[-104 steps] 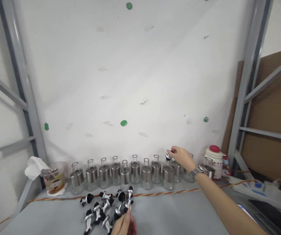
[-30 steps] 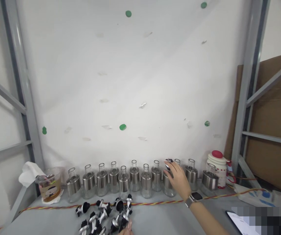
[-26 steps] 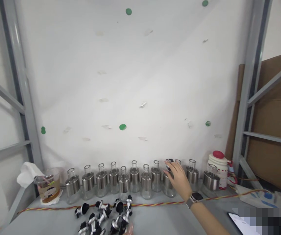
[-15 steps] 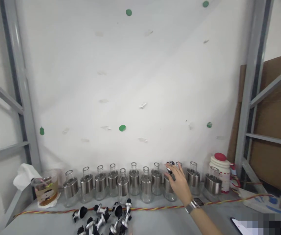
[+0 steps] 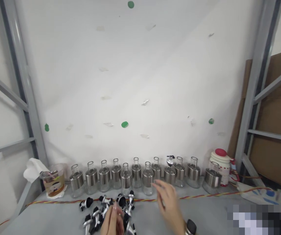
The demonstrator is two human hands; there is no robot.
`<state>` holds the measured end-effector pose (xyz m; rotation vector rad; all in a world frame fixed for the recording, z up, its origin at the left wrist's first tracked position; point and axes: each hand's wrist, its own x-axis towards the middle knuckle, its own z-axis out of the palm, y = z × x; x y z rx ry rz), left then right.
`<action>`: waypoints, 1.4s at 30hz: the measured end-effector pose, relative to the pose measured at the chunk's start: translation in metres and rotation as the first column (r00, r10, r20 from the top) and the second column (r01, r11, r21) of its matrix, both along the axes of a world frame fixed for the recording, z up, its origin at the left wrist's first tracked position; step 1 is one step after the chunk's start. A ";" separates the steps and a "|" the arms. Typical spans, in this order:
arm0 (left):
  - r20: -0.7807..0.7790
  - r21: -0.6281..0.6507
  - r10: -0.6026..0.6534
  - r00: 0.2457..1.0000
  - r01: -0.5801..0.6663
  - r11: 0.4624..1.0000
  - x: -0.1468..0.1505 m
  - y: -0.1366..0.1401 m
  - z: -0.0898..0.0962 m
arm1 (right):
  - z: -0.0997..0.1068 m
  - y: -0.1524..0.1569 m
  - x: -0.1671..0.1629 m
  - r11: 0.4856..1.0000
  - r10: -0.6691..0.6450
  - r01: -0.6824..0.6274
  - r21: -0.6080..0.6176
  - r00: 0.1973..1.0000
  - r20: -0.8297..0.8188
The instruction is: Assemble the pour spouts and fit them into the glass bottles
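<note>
My left hand (image 5: 112, 220) is at the bottom, fingers curled together at the pile of silver-and-black pour spouts (image 5: 96, 213); what they hold, if anything, is hidden. My right hand (image 5: 168, 204) is in front of the bottles, its fingers stretched out and apart, holding nothing. A watch is on that wrist. Behind it, a pour spout (image 5: 170, 161) sits upright in the neck of a glass bottle (image 5: 170, 176) with a steel sleeve. Several similar bottles, such as the one at the row's left end (image 5: 76, 180), stand with uncovered necks.
A twisted red-and-yellow cord (image 5: 199, 196) crosses the grey tabletop (image 5: 54, 217) in front of the bottles. At the left stands a cup (image 5: 54, 186) of brown liquid; at the right, a cream jar (image 5: 220, 166) with a red lid. Metal posts (image 5: 24, 81) flank the white wall.
My right hand has let go of the pour spout at the bottle neck and moved down and left, fingers apart. My left hand has come into view at the spout pile.
</note>
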<state>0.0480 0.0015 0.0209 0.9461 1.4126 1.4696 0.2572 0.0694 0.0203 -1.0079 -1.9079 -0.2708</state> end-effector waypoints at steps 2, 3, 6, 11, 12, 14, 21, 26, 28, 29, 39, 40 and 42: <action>0.015 0.049 0.025 1.000 -0.025 0.998 -0.008 0.003 0.001 | 0.000 -0.005 -0.028 0.982 0.167 -0.149 -0.113 0.970 0.177; 0.019 0.070 0.039 0.999 -0.041 0.997 -0.011 0.004 0.002 | 0.001 -0.007 -0.041 0.963 0.253 -0.217 -0.162 0.933 0.255; 0.021 0.099 0.070 0.997 -0.072 0.992 -0.019 0.007 0.003 | 0.001 -0.006 -0.073 0.932 0.357 -0.296 -0.208 0.840 0.408; 0.032 0.116 0.065 0.997 -0.069 0.991 -0.021 0.009 -0.001 | -0.007 -0.001 -0.090 0.946 0.279 -0.146 -0.290 0.822 0.497; 0.036 0.117 0.059 0.998 -0.063 0.991 -0.021 0.010 -0.003 | -0.008 0.000 -0.089 0.946 0.254 -0.106 -0.307 0.832 0.494; 0.040 0.113 0.043 0.998 -0.048 0.992 -0.021 0.010 -0.004 | -0.008 0.001 -0.084 0.943 0.216 -0.054 -0.328 0.851 0.480; 0.017 0.091 0.038 0.999 -0.039 0.995 -0.018 0.008 -0.006 | 0.024 0.007 -0.049 0.908 0.199 -0.057 -0.415 0.930 0.309; 0.016 0.078 0.028 0.999 -0.029 0.997 -0.015 0.008 -0.008 | 0.083 0.028 -0.014 0.862 0.127 -0.197 -0.466 0.976 -0.177; 0.006 0.073 0.024 1.000 -0.024 0.997 -0.015 0.008 -0.010 | 0.101 0.040 -0.003 0.884 0.086 -0.156 -0.441 0.981 -0.174; 0.001 0.068 0.020 1.000 -0.020 0.997 -0.015 0.009 -0.012 | 0.107 0.047 0.002 0.888 0.075 -0.141 -0.437 0.983 -0.166; -0.045 0.048 -0.007 0.999 0.009 0.999 -0.014 0.011 -0.019 | 0.123 0.077 0.001 0.926 0.060 -0.040 -0.375 0.997 0.042; -0.052 0.045 -0.006 0.999 0.009 0.999 -0.014 0.011 -0.019 | 0.126 0.077 -0.001 0.931 0.070 -0.039 -0.364 0.995 0.072; -0.058 0.048 -0.004 0.998 0.007 0.999 -0.014 0.011 -0.019 | 0.130 0.078 -0.006 0.941 0.093 -0.042 -0.337 0.986 0.136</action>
